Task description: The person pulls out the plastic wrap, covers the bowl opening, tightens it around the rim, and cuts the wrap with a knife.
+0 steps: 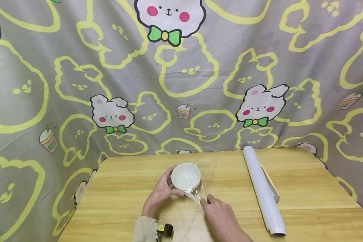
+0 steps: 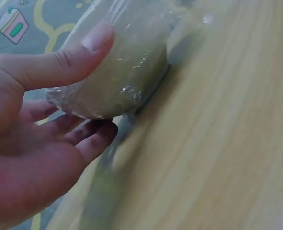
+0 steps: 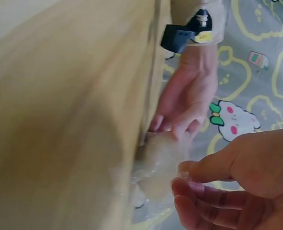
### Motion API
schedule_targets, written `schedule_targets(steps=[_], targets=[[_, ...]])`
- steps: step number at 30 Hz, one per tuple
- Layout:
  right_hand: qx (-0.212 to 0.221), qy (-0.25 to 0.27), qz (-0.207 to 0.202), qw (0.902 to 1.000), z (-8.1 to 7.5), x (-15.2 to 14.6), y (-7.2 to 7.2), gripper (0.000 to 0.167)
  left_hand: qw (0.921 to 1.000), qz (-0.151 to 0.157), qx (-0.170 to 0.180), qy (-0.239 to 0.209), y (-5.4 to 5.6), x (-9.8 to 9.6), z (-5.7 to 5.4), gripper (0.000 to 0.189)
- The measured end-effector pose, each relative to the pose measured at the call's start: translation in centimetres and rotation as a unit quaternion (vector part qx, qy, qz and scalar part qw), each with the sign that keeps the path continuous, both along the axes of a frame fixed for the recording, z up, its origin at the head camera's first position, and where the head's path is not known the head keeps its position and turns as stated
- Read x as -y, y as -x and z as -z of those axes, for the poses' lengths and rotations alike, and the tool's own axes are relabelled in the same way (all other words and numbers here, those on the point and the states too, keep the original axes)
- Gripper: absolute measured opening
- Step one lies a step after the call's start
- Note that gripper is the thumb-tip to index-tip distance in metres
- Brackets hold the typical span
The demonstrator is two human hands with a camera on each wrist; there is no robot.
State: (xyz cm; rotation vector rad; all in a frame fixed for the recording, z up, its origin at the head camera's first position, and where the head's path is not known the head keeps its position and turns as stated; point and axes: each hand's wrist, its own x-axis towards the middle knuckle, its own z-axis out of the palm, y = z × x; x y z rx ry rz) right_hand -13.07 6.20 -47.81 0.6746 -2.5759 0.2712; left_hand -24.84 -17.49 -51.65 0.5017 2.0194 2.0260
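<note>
A small white bowl (image 1: 186, 176) with cling film (image 1: 196, 195) over it is near the middle of the table. My left hand (image 1: 160, 191) holds the bowl from its left side. In the left wrist view, the thumb of that hand (image 2: 40, 129) presses on the wrapped wall (image 2: 131, 81), with the fingers bent around the far side by the rim. My right hand (image 1: 220, 215), in front and to the right of the bowl, pinches a gathered edge of the film, stretched between bowl and fingertips. The right wrist view shows this pinch of thumb and forefinger (image 3: 242, 177) close up.
To the right, a long roll of cling film (image 1: 261, 188) lies on the wooden table (image 1: 121, 198). Partly behind it is a grey and yellow tool (image 1: 272, 189), perhaps a cutter. A patterned curtain (image 1: 199, 84) hangs along the table's back edge and sides.
</note>
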Motion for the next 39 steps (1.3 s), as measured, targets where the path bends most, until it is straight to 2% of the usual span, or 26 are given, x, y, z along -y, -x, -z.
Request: schedule_targets(steps=[3, 4, 6, 10, 13, 21, 24, 29, 32, 35, 39], targets=[[0.016, 0.004, 0.000, 0.9999, 0.5, 0.0, 0.2, 0.025, 0.9992, 0.038, 0.009, -0.003, -0.2, 0.3, -0.5, 0.131], [0.020, 0.003, 0.003, 0.9998, 0.7, 0.0, 0.3, 0.024, 0.9993, 0.036, 0.007, 0.010, -0.2, 0.2, -0.5, 0.133], [0.030, 0.003, 0.009, 0.9995, 1.0, 0.0, 0.5, 0.021, 0.9992, 0.022, -0.001, 0.034, -0.4, -0.3, -0.8, 0.136], [0.041, 0.004, 0.011, 0.9991, 1.4, 0.1, 0.8, 0.018, 0.9963, -0.038, -0.011, 0.077, -0.7, -1.7, -0.8, 0.132], [0.050, 0.004, 0.016, 0.9986, 1.5, 0.2, 1.1, 0.017, 0.9959, -0.045, -0.013, 0.077, -1.0, -2.2, -0.7, 0.132], [0.121, 0.036, 0.025, 0.9916, 1.8, 0.5, 2.4, 0.017, 0.9939, -0.047, -0.043, 0.090, -1.0, -2.5, -0.3, 0.126], [0.132, 0.053, 0.018, 0.9897, 1.8, 0.8, 3.0, 0.017, 0.9939, -0.054, -0.045, 0.085, -0.9, -2.4, -0.2, 0.124], [0.140, 0.104, -0.013, 0.9846, 1.9, 1.3, 3.7, 0.007, 0.9928, -0.070, -0.042, 0.088, -1.1, -2.5, -0.3, 0.125], [0.157, 0.142, -0.040, 0.9766, 2.0, 1.5, 4.1, 0.007, 0.9880, -0.084, -0.049, 0.120, -1.3, -2.8, -0.4, 0.130], [0.187, 0.178, -0.063, 0.9642, 2.2, 1.6, 4.4, 0.009, 0.9830, -0.099, -0.057, 0.144, -1.5, -3.1, -0.6, 0.131], [0.218, 0.213, -0.074, 0.9494, 2.2, 1.6, 4.9, 0.014, 0.9834, -0.103, -0.060, 0.137, -1.5, -3.3, -0.7, 0.127]])
